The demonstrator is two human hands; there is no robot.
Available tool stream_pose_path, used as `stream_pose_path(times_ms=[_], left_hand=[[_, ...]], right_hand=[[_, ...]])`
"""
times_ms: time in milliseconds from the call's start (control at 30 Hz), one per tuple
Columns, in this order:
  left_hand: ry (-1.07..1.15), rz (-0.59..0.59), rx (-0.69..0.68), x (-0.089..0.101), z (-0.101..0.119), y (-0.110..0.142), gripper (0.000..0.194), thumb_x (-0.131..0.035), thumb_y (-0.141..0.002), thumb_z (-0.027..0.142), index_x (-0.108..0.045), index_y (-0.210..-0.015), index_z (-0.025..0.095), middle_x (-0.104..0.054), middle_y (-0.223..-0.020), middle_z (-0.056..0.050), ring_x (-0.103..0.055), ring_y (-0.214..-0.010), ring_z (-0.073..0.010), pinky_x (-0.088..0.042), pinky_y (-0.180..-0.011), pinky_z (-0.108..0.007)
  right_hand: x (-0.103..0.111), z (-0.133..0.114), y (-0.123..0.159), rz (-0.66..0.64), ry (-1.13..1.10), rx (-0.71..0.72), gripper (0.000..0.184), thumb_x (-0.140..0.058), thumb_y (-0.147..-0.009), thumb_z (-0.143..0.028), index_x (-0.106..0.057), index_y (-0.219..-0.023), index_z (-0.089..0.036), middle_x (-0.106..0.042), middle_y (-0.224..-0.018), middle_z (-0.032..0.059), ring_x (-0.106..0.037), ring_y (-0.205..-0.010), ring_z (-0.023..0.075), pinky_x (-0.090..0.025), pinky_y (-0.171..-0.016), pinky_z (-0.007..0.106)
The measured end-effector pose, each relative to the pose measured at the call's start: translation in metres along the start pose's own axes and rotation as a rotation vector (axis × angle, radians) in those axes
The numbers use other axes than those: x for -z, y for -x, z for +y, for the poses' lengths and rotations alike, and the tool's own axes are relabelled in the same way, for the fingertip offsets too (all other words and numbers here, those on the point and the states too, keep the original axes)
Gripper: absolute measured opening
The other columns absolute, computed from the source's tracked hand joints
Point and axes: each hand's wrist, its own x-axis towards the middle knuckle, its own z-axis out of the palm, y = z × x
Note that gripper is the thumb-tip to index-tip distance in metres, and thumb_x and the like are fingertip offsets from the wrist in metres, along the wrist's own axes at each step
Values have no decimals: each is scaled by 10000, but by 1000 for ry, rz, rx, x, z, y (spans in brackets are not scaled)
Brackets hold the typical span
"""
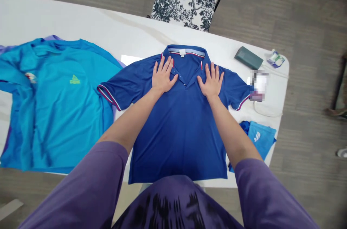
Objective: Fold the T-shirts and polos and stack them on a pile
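While left hand (162,78), right hand (211,83) splay flat on blue polo (180,128), green case (248,58) appears closed.

Around the blue polo shirt (181,128), the white tabletop (121,39) leaves passage from 11 to 1 o'clock, a patterned chair (184,1) bounding it at 12. Teal shirts (70,109) block 9; a dark case (248,58) and a pixelated item (259,86) crowd 2; light-blue cloth (262,138) obstructs 4. A gap separates left hand (162,77) and right hand (210,81).

The left forearm (130,119) hides part of the blue polo shirt (180,131); pixelation obscures an item (260,83).
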Motion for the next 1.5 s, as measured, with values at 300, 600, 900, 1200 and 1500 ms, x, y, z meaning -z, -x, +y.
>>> stream_pose_path(times_ms=[300,600,900,1200,1500], left_hand=[[-10,-8,35,9,7,-16,1015,-474,-1169,791,-349,-2003,227,-226,-2064,-84,-87,-1955,-358,-1,-1598,-642],[9,63,171,17,13,-30,1105,-386,-1181,881,-216,-2028,191,-205,-2066,-152,-112,-1952,-352,-93,-1591,-629],[95,4,13,14,1,-56,1019,-232,-1219,849,-285,-2013,212,-274,-2052,-151,-226,-1933,-305,-264,-1565,-563],[23,-44,-24,4,-4,-64,1205,-413,-1128,965,-226,-2023,181,-162,-2074,-131,-25,-1958,-357,-167,-1584,-638],[8,30,12,7,6,-55,1173,-405,-1130,971,-336,-1992,179,-264,-2056,-142,-73,-1957,-363,-117,-1607,-590]], right_hand=[[11,0,-6,-57,41,-32,893,-336,-1225,-649,-183,-2020,-272,-158,-2101,97,-161,-1951,388,-157,-1547,818],[6,2,-14,33,-83,-25,911,-296,-1230,-699,-231,-2008,-228,-322,-2054,142,-264,-1927,381,-145,-1570,775],[13,-16,-34,-40,-98,81,863,-277,-1243,-680,-239,-2013,-292,-284,-2074,63,-207,-1946,361,-131,-1581,749],[5,-24,-46,-114,27,91,914,-269,-1247,-735,-109,-2028,-286,-184,-2099,46,-100,-1955,397,-150,-1564,781],[-10,-22,-43,56,-84,29,1039,-271,-1208,-841,-181,-2017,-195,-211,-2080,157,-194,-1936,424,-161,-1576,768]])
